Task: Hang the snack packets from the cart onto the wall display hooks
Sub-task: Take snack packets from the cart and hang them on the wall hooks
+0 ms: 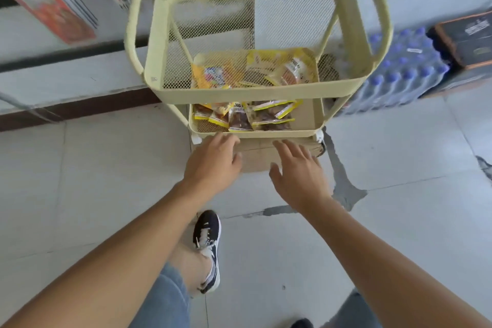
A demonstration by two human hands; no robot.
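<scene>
Both hands reach toward the cart with nothing in their grip: the left hand (213, 161) has its fingers relaxed and loosely spread, fingertips close to the near rim of the lower tray, and the right hand (299, 172) is spread flat, palm down, just right of it over a piece of cardboard (257, 158) lying on the floor under the cart. The pale yellow cart (255, 88) stands on the tiled floor (111, 168) against the far wall. Its upper mesh basket holds nothing; the snack packets (245, 116), yellow-edged with brown contents, lie in a loose heap in the lower tray, more of them seen through the mesh above. Right of the cart sit shrink-wrapped packs of water bottles (399, 74). A dark and white shoe (207, 247) shows on the near floor.
</scene>
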